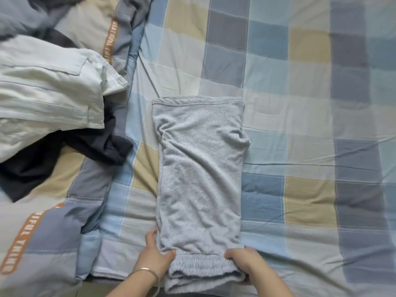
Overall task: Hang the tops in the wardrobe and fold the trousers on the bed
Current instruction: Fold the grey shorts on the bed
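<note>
- At the near edge of the bed (pixel 300 125), the left hand (pixel 154 257) and right hand (pixel 246 262) each pinch an end of the trousers' (pixel 199 168) gathered waistband.
- Lifted unevenly, I reckon the stacked legs slide askew.
- Far hems may bunch during folding.
- Far left, the clothes pile (pixel 49 99) could snag.

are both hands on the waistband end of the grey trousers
Yes, the left hand and right hand each grip a side of the grey trousers at the elastic waistband.
</note>
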`<state>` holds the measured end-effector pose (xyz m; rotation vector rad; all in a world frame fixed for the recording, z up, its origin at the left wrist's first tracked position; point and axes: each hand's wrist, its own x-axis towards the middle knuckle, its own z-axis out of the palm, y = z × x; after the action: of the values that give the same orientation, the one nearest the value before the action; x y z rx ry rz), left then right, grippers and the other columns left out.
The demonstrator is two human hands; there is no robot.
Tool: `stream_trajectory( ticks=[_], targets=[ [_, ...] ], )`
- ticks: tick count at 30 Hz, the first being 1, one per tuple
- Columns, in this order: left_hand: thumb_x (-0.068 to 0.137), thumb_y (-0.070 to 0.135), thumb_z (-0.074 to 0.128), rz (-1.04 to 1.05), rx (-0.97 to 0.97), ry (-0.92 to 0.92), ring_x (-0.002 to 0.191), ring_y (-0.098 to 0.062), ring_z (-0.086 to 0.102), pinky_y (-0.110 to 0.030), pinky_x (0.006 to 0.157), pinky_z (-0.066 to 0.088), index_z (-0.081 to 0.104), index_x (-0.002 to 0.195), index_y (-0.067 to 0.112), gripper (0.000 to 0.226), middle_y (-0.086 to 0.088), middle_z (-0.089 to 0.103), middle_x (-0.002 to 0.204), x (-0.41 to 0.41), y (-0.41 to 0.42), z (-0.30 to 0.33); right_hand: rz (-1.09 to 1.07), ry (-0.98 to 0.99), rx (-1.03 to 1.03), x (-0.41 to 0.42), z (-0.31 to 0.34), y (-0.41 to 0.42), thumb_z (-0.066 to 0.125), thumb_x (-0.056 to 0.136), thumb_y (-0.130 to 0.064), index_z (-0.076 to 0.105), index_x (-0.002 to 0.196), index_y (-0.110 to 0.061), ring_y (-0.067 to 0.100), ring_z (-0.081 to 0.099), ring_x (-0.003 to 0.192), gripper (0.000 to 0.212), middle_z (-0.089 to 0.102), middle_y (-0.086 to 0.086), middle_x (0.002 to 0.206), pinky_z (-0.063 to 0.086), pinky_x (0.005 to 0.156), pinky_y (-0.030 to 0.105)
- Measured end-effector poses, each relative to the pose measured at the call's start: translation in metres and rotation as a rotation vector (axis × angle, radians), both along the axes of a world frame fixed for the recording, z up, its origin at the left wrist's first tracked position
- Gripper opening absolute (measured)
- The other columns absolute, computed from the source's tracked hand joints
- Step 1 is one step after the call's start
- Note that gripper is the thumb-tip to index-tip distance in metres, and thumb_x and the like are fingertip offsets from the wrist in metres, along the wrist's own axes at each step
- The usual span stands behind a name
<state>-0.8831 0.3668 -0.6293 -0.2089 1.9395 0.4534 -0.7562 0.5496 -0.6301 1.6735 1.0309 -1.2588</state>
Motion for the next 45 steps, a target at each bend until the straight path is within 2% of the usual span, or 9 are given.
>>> stream_trajectory(
  ticks=[2, 4, 8, 12, 17, 23, 30, 38, 45],
  targets=[
    [0.089, 0.024, 0.055, -0.155, 0.152, 0.028, 0.073, -0.014, 0.054, -0.025, 0.07, 0.044, 0.015, 0.141, 0.051, 0.07, -0.003, 0.066, 0.098, -0.015, 0.009, 0.015, -0.057, 0.029, 0.061, -0.014, 0.009, 0.019, 0.063, 0.068, -0.02, 0.056, 0.101, -0.005, 0.026, 0.059, 0.076, 0.037, 0.059, 0.012, 0.095, 0.056, 0.056, 0.033],
    [0.093, 0.018, 0.05, -0.193, 0.28, 0.061, 0.06, -0.003, 0.053, -0.021, 0.068, 0.046, 0.045, 0.11, 0.069, 0.054, 0.008, 0.063, 0.072, -0.037, 0.025, 0.028, -0.055, 0.084, 0.138, -0.035, 0.018, 0.044, 0.06, 0.072, -0.024, 0.045, 0.126, -0.015, 0.026, 0.06, 0.079, 0.057, 0.056, 0.012, 0.11, 0.051, 0.047, 0.025],
    [0.094, 0.019, 0.048, 0.05, 0.234, 0.071, 0.055, -0.012, 0.051, -0.025, 0.057, 0.043, 0.062, 0.063, 0.02, 0.034, 0.007, 0.056, 0.051, -0.086, 0.057, 0.013, -0.176, 0.275, 0.186, -0.08, 0.033, 0.088, 0.05, 0.09, -0.028, 0.057, 0.092, -0.012, 0.021, 0.057, 0.057, 0.018, 0.059, 0.008, 0.074, 0.046, 0.05, 0.025],
    [0.095, 0.048, 0.038, 0.208, 0.194, 0.183, 0.105, -0.037, 0.055, -0.042, 0.095, 0.04, 0.062, 0.089, 0.004, 0.051, -0.024, 0.056, 0.11, -0.111, 0.077, -0.022, -0.253, 0.415, 0.316, -0.113, -0.005, 0.1, 0.052, 0.084, -0.053, 0.059, 0.101, -0.018, 0.021, 0.056, 0.076, 0.039, 0.057, 0.004, 0.088, 0.045, 0.066, 0.029],
    [0.078, 0.049, 0.068, -0.171, 0.245, 0.316, 0.106, -0.013, 0.046, -0.027, 0.096, 0.035, 0.053, 0.095, 0.022, 0.035, 0.004, 0.045, 0.107, -0.097, 0.071, -0.051, 0.327, 0.203, 0.67, -0.106, -0.049, 0.064, 0.067, 0.074, -0.053, 0.05, 0.127, -0.013, 0.029, 0.041, 0.124, 0.069, 0.046, 0.01, 0.128, 0.033, 0.103, 0.036],
    [0.07, 0.071, 0.038, -0.191, 0.239, 0.486, 0.102, -0.023, 0.057, -0.031, 0.081, 0.043, 0.064, 0.105, 0.019, 0.068, -0.002, 0.065, 0.102, -0.089, 0.06, -0.05, 0.216, 0.292, 0.709, -0.081, -0.049, 0.045, 0.073, 0.075, -0.038, 0.048, 0.121, -0.011, 0.029, 0.051, 0.112, 0.059, 0.054, 0.009, 0.121, 0.041, 0.089, 0.034],
    [0.091, 0.055, 0.04, -0.208, -0.059, 0.427, 0.1, -0.036, 0.059, -0.036, 0.079, 0.047, 0.061, 0.105, 0.013, 0.049, -0.019, 0.066, 0.103, -0.075, 0.053, -0.045, 0.444, 0.231, 0.687, -0.058, -0.045, 0.052, 0.052, 0.091, -0.038, 0.048, 0.086, -0.018, 0.036, 0.058, 0.095, 0.021, 0.066, 0.018, 0.098, 0.034, 0.065, 0.034],
    [0.084, 0.039, 0.064, 0.281, 0.226, 0.612, 0.095, -0.017, 0.058, -0.025, 0.083, 0.038, 0.057, 0.113, 0.013, 0.039, 0.0, 0.061, 0.103, -0.146, 0.093, -0.042, 0.186, 0.46, 0.995, -0.119, -0.04, 0.119, 0.058, 0.087, -0.027, 0.055, 0.105, -0.011, 0.029, 0.055, 0.101, 0.024, 0.059, 0.009, 0.108, 0.042, 0.086, 0.038],
    [0.087, 0.051, 0.054, 0.274, 0.128, 0.568, 0.115, -0.033, 0.053, -0.033, 0.093, 0.039, 0.057, 0.12, 0.007, 0.055, -0.015, 0.059, 0.122, -0.233, 0.163, -0.074, 0.12, 0.46, 0.725, -0.218, -0.06, 0.197, 0.064, 0.082, -0.044, 0.054, 0.123, -0.012, 0.025, 0.056, 0.112, 0.053, 0.06, 0.006, 0.122, 0.043, 0.094, 0.033]
  ],
)
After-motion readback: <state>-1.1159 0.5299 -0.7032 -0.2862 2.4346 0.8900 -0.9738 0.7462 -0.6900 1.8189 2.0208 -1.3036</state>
